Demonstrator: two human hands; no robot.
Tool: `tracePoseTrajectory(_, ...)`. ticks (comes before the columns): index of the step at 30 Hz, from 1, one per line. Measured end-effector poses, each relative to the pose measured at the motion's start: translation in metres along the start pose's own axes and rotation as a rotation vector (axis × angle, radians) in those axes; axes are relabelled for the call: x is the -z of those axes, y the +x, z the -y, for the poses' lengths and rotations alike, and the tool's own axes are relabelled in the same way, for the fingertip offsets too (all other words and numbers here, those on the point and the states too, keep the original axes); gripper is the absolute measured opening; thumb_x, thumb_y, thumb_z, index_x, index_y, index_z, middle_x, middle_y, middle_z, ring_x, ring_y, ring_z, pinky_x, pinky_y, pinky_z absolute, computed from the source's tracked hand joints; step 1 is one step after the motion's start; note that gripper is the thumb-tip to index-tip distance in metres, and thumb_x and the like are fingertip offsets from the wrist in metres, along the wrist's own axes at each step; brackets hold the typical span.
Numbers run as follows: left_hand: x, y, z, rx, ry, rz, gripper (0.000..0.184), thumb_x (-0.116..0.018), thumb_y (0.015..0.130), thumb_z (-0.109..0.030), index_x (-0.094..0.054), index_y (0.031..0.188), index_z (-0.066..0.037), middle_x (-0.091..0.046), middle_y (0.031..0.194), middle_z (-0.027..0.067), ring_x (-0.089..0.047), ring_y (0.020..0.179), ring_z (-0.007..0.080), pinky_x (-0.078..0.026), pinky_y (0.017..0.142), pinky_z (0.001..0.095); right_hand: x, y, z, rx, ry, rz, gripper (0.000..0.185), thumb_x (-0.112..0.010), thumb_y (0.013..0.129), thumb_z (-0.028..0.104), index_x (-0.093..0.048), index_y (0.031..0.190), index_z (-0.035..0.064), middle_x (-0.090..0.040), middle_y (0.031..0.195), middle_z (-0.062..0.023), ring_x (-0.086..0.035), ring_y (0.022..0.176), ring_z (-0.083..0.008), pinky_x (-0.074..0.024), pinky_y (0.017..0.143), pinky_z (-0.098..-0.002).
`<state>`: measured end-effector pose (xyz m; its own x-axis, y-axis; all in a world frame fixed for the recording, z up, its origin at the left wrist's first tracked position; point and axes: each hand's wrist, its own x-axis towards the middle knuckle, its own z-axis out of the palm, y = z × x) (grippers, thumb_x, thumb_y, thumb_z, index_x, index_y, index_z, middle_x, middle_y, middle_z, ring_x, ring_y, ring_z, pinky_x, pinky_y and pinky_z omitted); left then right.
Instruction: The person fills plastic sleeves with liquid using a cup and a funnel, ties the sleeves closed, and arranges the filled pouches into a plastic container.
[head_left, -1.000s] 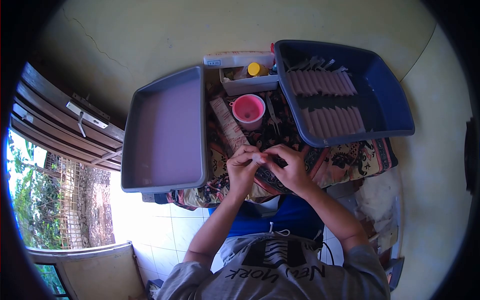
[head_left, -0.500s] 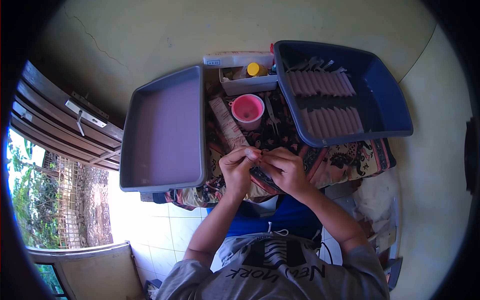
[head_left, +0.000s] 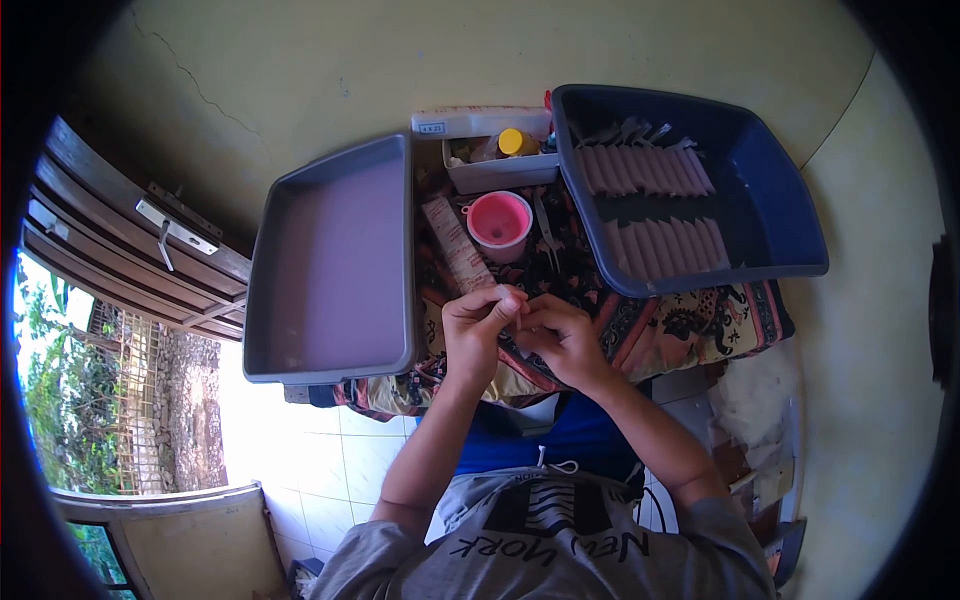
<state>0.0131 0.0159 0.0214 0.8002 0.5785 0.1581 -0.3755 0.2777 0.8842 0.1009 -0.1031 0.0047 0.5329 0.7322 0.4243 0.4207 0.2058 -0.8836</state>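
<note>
My left hand (head_left: 478, 325) and my right hand (head_left: 558, 338) meet at the fingertips above the front of the patterned cloth (head_left: 690, 325). Both are closed in a pinch, but whatever lies between the fingers is too small or clear to make out. Just beyond them stands a white cup with a pink funnel (head_left: 500, 212) in it. A flat packet with red print (head_left: 458, 245) lies left of the cup, its near end close to my left hand. Scissors (head_left: 546, 235) rest to the cup's right.
At left is a grey tray (head_left: 408, 260) of pale purple liquid. A dark blue tub (head_left: 770, 268) at right holds two rows of filled purple tubes (head_left: 665, 248). Behind the cup sit a small grey box (head_left: 500, 177) with a yellow-capped bottle (head_left: 514, 142) and a white printed pack (head_left: 480, 122).
My right hand's fingers have shifted and drawn slightly away from the left fingertips. My left hand keeps its pinch. The whole view has moved slightly.
</note>
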Motion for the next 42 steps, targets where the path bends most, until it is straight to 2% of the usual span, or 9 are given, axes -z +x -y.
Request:
tracePoseTrajectory(3, -0.003, -0.005, -0.001, 0.049, -0.038, -0.002, 0.005, -0.062, 0.086, 0.0, -0.064, 0.084, 0.004, -0.063, 0.082, 0.0129, -0.057, 0.07, 0.0165, -0.045, 0.068, 0.0275, 0.002, -0.001, 0.001, -0.023, 0.015, 0.024, 0.014, -0.075, 0.073, 0.001, -0.067, 0.085, -0.0006, -0.064, 0.09, -0.0076, -0.062, 0.072, -0.0145, -0.0479, 0.062, -0.0263)
tracePoseTrajectory(14, -0.016, -0.004, -0.011, -0.18, -0.14, -0.004, 0.009, -0.06, 0.084, 0.003, -0.067, 0.09, 0.005, -0.059, 0.075, 0.0127, -0.051, 0.067, 0.0184, -0.04, 0.065, 0.0297, 0.015, 0.012, 0.018, 0.159, -0.098, 0.036, 0.013, -0.074, 0.071, -0.001, -0.064, 0.08, -0.0029, -0.066, 0.084, -0.0078, -0.065, 0.069, -0.0168, -0.0495, 0.061, -0.0295)
tracePoseTrajectory(23, -0.015, -0.005, -0.006, -0.108, -0.141, -0.083, 0.01, -0.059, 0.085, 0.003, -0.067, 0.09, 0.005, -0.061, 0.076, 0.0126, -0.052, 0.068, 0.0186, -0.041, 0.065, 0.0291, 0.013, 0.002, 0.006, -0.037, -0.051, 0.065, 0.012, -0.073, 0.075, 0.002, -0.064, 0.082, -0.0018, -0.065, 0.083, -0.0083, -0.062, 0.067, -0.0146, -0.0469, 0.061, -0.027)
tracePoseTrajectory(27, -0.006, 0.008, -0.006, -0.046, -0.176, -0.063, 0.009, -0.062, 0.086, 0.001, -0.067, 0.092, 0.006, -0.065, 0.083, 0.0124, -0.059, 0.071, 0.0149, -0.046, 0.066, 0.0274, 0.011, -0.007, 0.001, -0.103, 0.048, 0.087, 0.021, -0.074, 0.076, 0.005, -0.063, 0.094, 0.0, -0.064, 0.086, -0.0062, -0.06, 0.072, -0.0131, -0.0473, 0.064, -0.0278)
tracePoseTrajectory(32, 0.003, 0.018, -0.02, -0.099, -0.207, -0.134, 0.015, -0.059, 0.09, -0.003, -0.065, 0.101, 0.005, -0.064, 0.083, 0.0128, -0.057, 0.073, 0.0141, -0.044, 0.071, 0.025, 0.003, -0.014, 0.015, -0.179, 0.254, 0.069, 0.036, -0.074, 0.078, 0.008, -0.057, 0.109, 0.0018, -0.062, 0.102, -0.0053, -0.061, 0.089, -0.0121, -0.0491, 0.076, -0.0274)
tracePoseTrajectory(33, 0.005, 0.02, -0.024, -0.09, -0.191, -0.109, 0.026, -0.057, 0.09, -0.002, -0.058, 0.115, 0.004, -0.064, 0.09, 0.0127, -0.056, 0.076, 0.0143, -0.044, 0.074, 0.0248, 0.003, -0.016, 0.016, -0.233, 0.322, 0.082, 0.04, -0.073, 0.079, 0.008, -0.053, 0.114, 0.0018, -0.061, 0.106, -0.007, -0.06, 0.094, -0.012, -0.0485, 0.079, -0.0273)
tracePoseTrajectory(34, 0.001, 0.019, -0.025, -0.088, -0.192, -0.109, 0.026, -0.057, 0.09, -0.002, -0.058, 0.115, 0.004, -0.064, 0.09, 0.0127, -0.056, 0.076, 0.0143, -0.044, 0.074, 0.0248, 0.003, -0.017, 0.016, -0.287, 0.389, 0.095, 0.045, -0.072, 0.081, 0.008, -0.049, 0.119, 0.0018, -0.059, 0.109, -0.0088, -0.058, 0.098, -0.0118, -0.0479, 0.083, -0.0272)
tracePoseTrajectory(39, -0.011, 0.01, -0.019, -0.106, -0.055, -0.206, 0.054, -0.058, 0.089, -0.003, -0.036, 0.138, -0.002, -0.056, 0.114, 0.013, -0.054, 0.096, 0.0159, -0.044, 0.083, 0.028, 0.012, -0.016, 0.017, -0.41, 0.489, 0.054, 0.05, -0.068, 0.083, 0.005, -0.041, 0.125, 0.0009, -0.058, 0.112, -0.0132, -0.059, 0.099, -0.0134, -0.0474, 0.086, -0.0287)
tracePoseTrajectory(42, -0.007, -0.003, -0.005, -0.045, 0.007, -0.208, 0.047, -0.052, 0.091, -0.004, -0.037, 0.136, -0.002, -0.055, 0.115, 0.0141, -0.056, 0.096, 0.0177, -0.044, 0.084, 0.0295, 0.017, -0.012, 0.021, -0.39, 0.588, 0.013, 0.049, -0.066, 0.084, 0.004, -0.04, 0.126, 0.0007, -0.058, 0.111, -0.0128, -0.06, 0.099, -0.0146, -0.0474, 0.087, -0.0289)
